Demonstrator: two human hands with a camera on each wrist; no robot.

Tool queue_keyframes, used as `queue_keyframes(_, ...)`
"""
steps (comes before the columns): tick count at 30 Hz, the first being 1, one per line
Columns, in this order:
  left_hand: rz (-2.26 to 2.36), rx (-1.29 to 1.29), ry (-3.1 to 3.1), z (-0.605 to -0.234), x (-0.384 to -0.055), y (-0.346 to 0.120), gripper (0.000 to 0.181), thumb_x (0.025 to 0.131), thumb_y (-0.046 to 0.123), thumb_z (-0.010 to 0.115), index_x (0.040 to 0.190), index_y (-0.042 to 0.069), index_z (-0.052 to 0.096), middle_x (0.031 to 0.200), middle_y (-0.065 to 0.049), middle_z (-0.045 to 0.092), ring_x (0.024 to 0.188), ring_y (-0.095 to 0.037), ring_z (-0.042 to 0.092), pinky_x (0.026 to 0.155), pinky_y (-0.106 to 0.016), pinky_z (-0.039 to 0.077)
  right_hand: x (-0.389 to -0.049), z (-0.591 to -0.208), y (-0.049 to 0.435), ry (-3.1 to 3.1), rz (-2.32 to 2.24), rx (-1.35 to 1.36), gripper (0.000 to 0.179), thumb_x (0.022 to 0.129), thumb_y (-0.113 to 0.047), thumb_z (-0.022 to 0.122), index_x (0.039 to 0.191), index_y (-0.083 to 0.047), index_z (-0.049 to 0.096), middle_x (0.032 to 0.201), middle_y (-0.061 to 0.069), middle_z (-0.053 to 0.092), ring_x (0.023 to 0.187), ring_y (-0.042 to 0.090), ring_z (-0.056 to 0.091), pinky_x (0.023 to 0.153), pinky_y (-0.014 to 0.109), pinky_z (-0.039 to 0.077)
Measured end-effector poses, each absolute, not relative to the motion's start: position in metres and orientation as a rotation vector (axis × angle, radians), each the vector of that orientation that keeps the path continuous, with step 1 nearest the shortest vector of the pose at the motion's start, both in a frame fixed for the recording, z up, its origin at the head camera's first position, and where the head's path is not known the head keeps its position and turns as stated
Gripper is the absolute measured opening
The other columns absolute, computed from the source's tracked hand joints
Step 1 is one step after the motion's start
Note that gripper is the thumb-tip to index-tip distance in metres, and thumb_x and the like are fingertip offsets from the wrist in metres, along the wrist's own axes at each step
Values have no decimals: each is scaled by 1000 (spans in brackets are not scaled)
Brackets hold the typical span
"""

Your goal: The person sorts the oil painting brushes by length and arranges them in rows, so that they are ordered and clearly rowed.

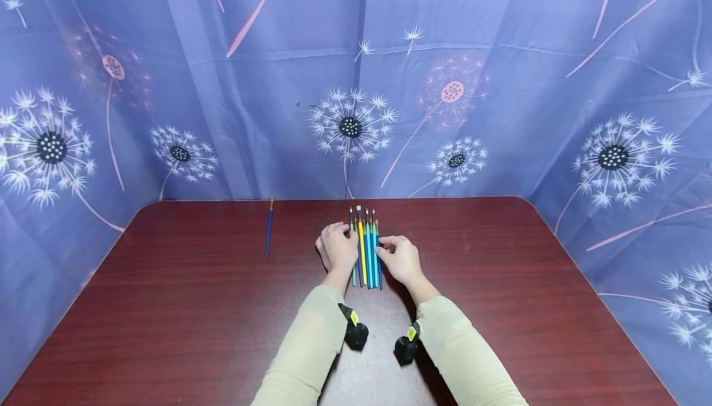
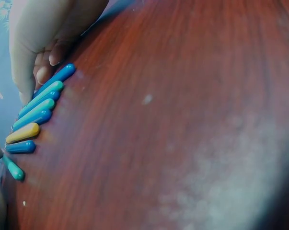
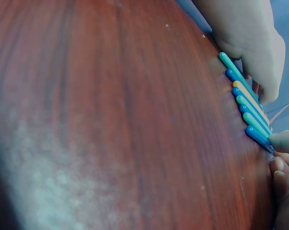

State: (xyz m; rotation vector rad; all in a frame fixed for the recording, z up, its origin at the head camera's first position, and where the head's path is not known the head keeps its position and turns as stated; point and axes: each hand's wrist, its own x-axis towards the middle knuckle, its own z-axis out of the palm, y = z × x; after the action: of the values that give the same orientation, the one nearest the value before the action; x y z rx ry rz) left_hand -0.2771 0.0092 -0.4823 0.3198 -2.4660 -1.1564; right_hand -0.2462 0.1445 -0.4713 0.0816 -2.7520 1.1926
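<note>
A row of several slim paintbrushes, with a yellow one among blue and teal ones, lies side by side on the table, bristles toward the far edge. My left hand is at the row's left side, thumb and fingers around the outermost teal paintbrush, which is slightly angled from the others. At the right side, my right hand pinches the outermost blue paintbrush between thumb and fingertips. The left fingertips are partly hidden behind the hand in the head view.
A single blue paintbrush lies apart to the left, its bristles at the far table edge. The dark red wooden table meets a blue dandelion-patterned curtain at the back and sides.
</note>
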Motion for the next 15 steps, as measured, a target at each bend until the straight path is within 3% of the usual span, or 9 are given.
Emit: queue_keyframes(15, -1026, 347, -2595, -484, -279, 11, 25, 89, 28, 63, 100, 8, 74, 120, 0, 65, 123, -20, 49, 108, -41, 30, -247, -474, 145, -2731, 1184, 97, 26, 86, -17, 66, 109, -4, 70, 95, 10, 65, 81, 20, 61, 70, 34, 52)
